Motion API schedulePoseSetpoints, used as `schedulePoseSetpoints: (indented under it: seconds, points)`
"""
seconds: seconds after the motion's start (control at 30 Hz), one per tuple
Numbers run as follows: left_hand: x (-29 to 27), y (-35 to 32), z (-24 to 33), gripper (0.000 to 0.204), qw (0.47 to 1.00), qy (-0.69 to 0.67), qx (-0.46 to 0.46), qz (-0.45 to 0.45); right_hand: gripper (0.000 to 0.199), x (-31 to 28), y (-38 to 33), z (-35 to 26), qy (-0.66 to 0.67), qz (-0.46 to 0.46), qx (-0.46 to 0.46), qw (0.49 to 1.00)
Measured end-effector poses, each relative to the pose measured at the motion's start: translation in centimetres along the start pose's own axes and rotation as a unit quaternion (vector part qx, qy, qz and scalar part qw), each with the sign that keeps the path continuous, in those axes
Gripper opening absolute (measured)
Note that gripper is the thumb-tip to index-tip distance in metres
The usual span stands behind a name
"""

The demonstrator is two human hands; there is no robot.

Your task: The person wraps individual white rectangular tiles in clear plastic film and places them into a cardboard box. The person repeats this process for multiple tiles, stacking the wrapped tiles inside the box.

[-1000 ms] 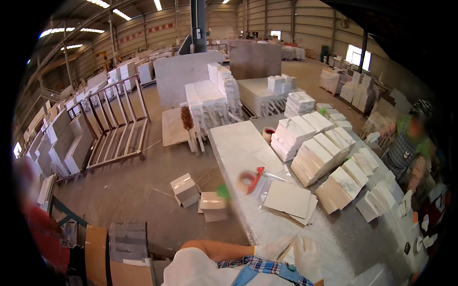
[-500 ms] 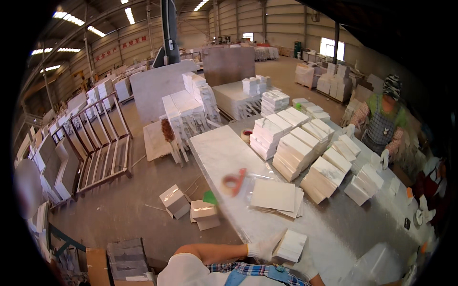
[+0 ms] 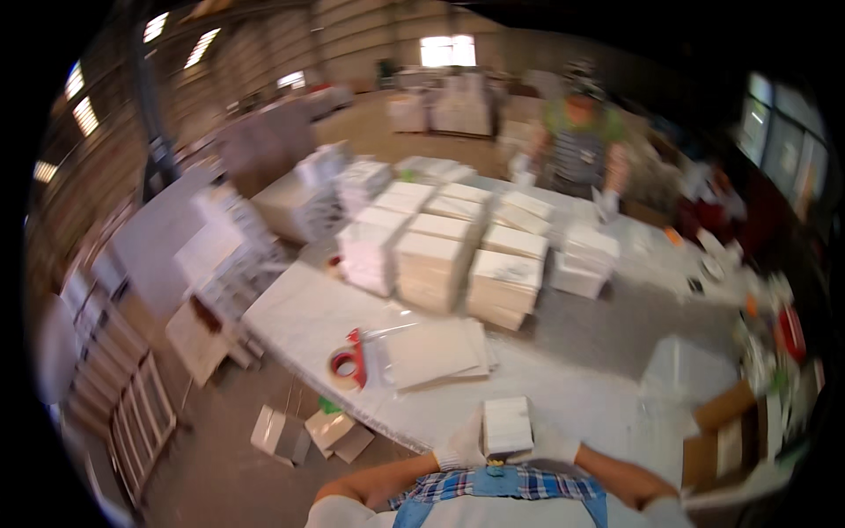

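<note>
A small stack of white tiles [image 3: 508, 424] is between my two gloved hands at the near edge of the worktable, close to my body. My left hand [image 3: 463, 442] is closed against its left side. Against its right side lies my right hand [image 3: 549, 445], with part of its fingers hidden by the stack. Beyond my left hand are flat cream sheets [image 3: 431, 354] with clear plastic wrap around them. A red tape dispenser [image 3: 348, 363] rests on the pale tabletop [image 3: 299, 304] to their left.
Tall tile stacks [image 3: 431, 255] fill the middle of the table. A co-worker [image 3: 576, 150] stands at the far side. On the right are a clear plastic bag [image 3: 691, 370] and an open cardboard box [image 3: 726, 444]. Small cartons [image 3: 280, 434] lie on the floor at left.
My view has swung to the right, so the table and stacks appear shifted left. The tile stack remains between my hands and now appears squarer in front of me.
</note>
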State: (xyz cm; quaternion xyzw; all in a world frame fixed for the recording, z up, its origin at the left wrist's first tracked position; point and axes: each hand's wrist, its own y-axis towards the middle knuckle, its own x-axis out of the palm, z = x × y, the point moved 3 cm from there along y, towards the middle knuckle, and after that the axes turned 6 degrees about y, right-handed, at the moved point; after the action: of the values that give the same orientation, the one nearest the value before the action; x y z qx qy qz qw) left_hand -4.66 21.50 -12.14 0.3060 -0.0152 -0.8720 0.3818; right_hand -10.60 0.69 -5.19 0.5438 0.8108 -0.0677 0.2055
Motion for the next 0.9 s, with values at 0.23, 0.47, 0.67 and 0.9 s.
schedulePoseSetpoints:
  seconds: [0.23,0.47,0.67,0.9]
  points:
    - [-2.8,2.0,-0.4,0.073,0.963,-0.106,-0.11,-0.223,0.073,-0.7,1.5,-3.9,0.279,0.062,0.075,0.955]
    - [1.7,3.4,6.4,0.068,0.805,-0.433,-0.35,-0.204,0.088,0.3,-4.2,2.9,0.25,0.173,0.249,0.92]
    - [8.8,6.9,12.5,0.065,0.705,-0.553,-0.353,-0.268,0.106,-4.5,-13.6,0.4,0.267,0.316,0.33,0.848]
    - [22.2,12.0,21.2,0.063,0.674,-0.58,-0.316,-0.332,0.079,-13.4,-29.6,-8.6,0.125,0.314,0.371,0.865]
